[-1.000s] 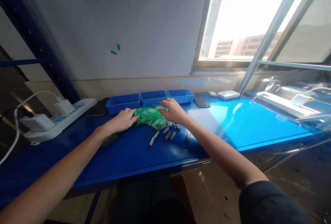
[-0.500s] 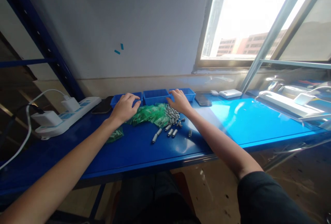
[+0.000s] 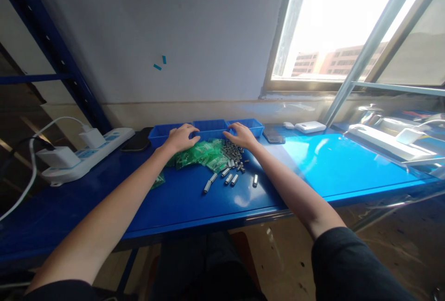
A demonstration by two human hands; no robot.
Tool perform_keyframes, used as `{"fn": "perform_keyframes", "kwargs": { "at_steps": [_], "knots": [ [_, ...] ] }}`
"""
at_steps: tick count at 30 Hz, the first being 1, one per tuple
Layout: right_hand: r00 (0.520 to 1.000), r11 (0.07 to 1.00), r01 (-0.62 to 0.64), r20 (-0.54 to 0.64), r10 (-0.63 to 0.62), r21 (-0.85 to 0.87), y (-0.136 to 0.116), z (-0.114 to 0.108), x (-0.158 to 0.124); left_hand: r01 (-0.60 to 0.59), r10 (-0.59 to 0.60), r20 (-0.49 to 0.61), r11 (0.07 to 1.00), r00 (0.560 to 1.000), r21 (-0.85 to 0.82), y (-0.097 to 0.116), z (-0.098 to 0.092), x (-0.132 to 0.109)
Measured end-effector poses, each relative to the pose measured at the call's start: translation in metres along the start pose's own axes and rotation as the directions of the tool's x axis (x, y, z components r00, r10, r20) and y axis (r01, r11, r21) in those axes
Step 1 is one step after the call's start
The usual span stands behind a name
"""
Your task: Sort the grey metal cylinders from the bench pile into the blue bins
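My left hand [image 3: 183,137] is over the back-left of the pile of green plastic bags [image 3: 200,152], in front of the blue bins. Its fingers are curved, the thumb stands apart, and I see nothing held. My right hand [image 3: 242,136] hovers with thumb and fingers apart at the front of the right blue bin [image 3: 255,126], just behind a heap of small metal parts [image 3: 234,151]. The middle blue bin [image 3: 210,126] lies between the hands; the left blue bin [image 3: 160,133] is partly hidden by my left hand. Several loose hexagonal metal standoffs [image 3: 207,186] lie nearer me.
A white power strip [image 3: 90,155] with plugged-in chargers and a dark phone [image 3: 137,140] are on the left. Right of the bins lie another phone [image 3: 274,133] and a white box [image 3: 310,127]. A metal post [image 3: 358,64] rises at the right.
My left hand has shifted right, toward the middle bin and over the green bags. My right hand stays in nearly the same spot.
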State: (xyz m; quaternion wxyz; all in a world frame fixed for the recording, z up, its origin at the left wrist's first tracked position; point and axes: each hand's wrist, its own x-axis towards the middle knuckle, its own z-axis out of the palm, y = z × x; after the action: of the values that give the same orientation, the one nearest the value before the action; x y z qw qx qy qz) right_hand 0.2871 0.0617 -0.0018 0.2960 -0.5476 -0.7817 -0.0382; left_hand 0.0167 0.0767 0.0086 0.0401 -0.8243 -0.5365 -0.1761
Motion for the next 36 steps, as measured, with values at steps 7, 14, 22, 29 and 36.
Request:
{"fn": "perform_keyframes", "kwargs": {
  "at_steps": [7,14,22,29,36],
  "knots": [
    [1.000,1.000,0.000,0.018,0.000,-0.013,-0.002,-0.001,-0.001,-0.009,0.009,0.017,1.000,1.000,0.005,0.002,0.000,-0.005],
    [1.000,1.000,0.007,0.010,-0.007,-0.025,-0.003,0.000,-0.002,-0.037,0.038,-0.018,0.999,0.999,0.030,0.001,0.002,-0.006],
    [0.999,0.993,0.047,0.012,-0.046,-0.107,-0.004,0.005,0.001,-0.067,0.067,0.014,0.998,0.998,0.021,-0.009,0.003,0.007],
    [0.999,0.997,0.011,0.046,-0.008,-0.079,-0.006,0.005,0.004,-0.075,0.075,0.022,0.997,0.997,0.000,-0.014,0.000,0.007],
    [1.000,0.998,0.014,0.020,-0.013,-0.062,-0.007,0.007,0.001,-0.070,0.070,0.006,0.997,0.998,-0.013,-0.015,0.002,0.003]
  ]
}}
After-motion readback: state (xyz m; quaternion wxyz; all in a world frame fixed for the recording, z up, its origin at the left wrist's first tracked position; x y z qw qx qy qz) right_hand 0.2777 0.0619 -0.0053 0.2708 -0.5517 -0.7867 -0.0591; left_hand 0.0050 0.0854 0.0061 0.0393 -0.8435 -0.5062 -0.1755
